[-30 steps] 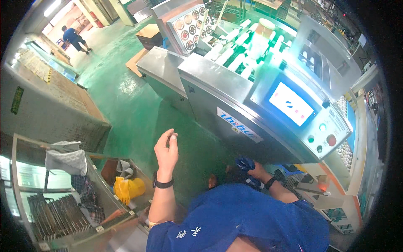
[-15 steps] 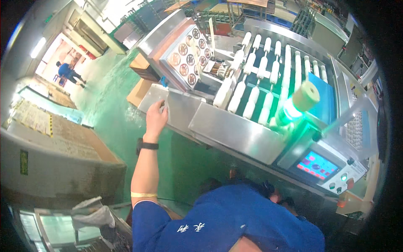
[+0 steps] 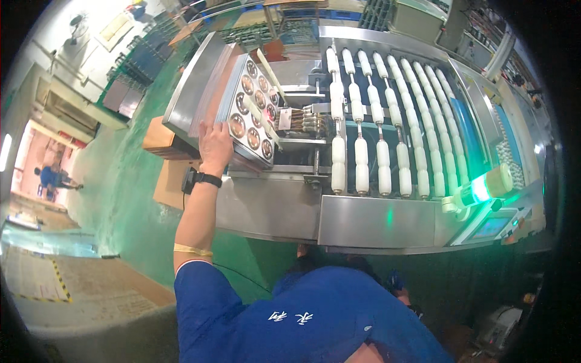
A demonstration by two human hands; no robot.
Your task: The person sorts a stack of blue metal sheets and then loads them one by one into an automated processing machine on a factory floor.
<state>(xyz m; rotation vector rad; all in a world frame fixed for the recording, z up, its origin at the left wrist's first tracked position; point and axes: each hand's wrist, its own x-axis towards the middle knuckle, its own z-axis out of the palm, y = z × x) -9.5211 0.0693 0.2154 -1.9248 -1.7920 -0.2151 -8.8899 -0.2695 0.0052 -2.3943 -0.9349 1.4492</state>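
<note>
My left hand [image 3: 216, 144], with a dark watch on the wrist, rests on the near edge of a thick stack of flat panels [image 3: 219, 88]. Its fingers lie against the edge, stretched out and holding nothing visible. The stack leans upright at the left end of a roller machine, with a steel plate [image 3: 192, 81] behind it. Its front panel [image 3: 249, 115] bears several round copper-coloured and dark patterns. Pale strips [image 3: 261, 124] stand before this face. Low beside my torso a small patch of skin [image 3: 403, 296] may be my right hand; its fingers cannot be made out.
Rows of white rollers [image 3: 362, 166] fill the machine bed right of the stack. A steel cover [image 3: 376, 221] runs along its front. A green-lit lamp [image 3: 481, 189] and a control screen [image 3: 489, 227] stand at the right. Cardboard boxes [image 3: 166, 142] sit behind my left hand. A seated person [image 3: 51, 176] is far left.
My left hand has gone from above the steel ledge to the near edge of the panel stack. The view has turned left, and the machine now lies straighter across it.
</note>
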